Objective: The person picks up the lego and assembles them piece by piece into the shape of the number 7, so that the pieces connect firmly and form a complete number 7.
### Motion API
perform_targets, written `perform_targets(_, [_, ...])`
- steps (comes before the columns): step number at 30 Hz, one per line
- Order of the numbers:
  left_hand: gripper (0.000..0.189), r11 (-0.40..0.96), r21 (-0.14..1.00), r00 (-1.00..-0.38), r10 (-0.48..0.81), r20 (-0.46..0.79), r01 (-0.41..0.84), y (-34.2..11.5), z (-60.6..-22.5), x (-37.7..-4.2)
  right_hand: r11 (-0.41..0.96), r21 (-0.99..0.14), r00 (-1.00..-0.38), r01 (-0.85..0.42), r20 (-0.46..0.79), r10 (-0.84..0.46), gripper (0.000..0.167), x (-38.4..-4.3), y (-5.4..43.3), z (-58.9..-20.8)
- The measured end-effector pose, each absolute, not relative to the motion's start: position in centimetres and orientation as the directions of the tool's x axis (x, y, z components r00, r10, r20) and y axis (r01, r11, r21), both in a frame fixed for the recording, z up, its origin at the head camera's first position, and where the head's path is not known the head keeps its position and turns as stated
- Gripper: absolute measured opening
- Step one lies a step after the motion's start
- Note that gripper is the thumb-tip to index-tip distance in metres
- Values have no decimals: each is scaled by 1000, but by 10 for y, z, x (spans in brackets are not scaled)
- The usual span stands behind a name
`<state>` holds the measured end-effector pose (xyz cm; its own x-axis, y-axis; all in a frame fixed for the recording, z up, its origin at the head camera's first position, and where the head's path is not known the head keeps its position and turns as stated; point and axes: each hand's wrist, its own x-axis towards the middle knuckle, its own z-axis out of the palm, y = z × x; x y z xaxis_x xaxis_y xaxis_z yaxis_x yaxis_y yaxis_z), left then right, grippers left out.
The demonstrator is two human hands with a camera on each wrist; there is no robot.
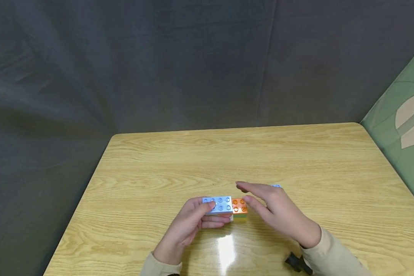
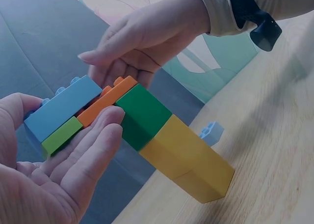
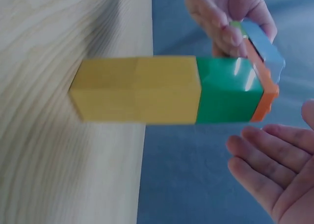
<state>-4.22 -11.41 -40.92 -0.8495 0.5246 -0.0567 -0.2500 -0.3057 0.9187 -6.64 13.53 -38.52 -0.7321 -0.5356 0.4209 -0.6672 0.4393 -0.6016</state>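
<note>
A tower of building bricks stands on the table, with yellow bricks (image 2: 189,160) at the bottom, a green brick (image 2: 143,117) above and an orange brick (image 1: 239,206) on top. The orange brick juts out to the left. On its overhanging part sits a light blue brick (image 1: 222,204), and a lime green brick (image 2: 62,137) lies under the blue one's outer end. My left hand (image 1: 190,219) grips this overhang, thumb on the blue studs and fingers underneath. Just right of the orange brick, my right hand (image 1: 279,210) hovers with loosely extended fingers, holding nothing.
Another blue brick (image 2: 212,133) lies on the wooden table (image 1: 151,165) beyond the tower, mostly hidden by my right hand in the head view. A black device (image 1: 298,263) is at the right wrist. Dark cloth (image 1: 193,69) hangs behind the table.
</note>
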Motion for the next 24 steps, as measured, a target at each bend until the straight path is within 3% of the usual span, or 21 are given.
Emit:
perform_targets(12, [43,-260,924,-858,500,-121,-282,-110,-406,-42,620,-538,-817,-571,445,-367,32,-81,176,-399])
perform_targets(24, [42,-254,921,-856,499,-137,-296,-110,-404,-42,752,-528,-916,-395,159,-370,48,-95,207,-416])
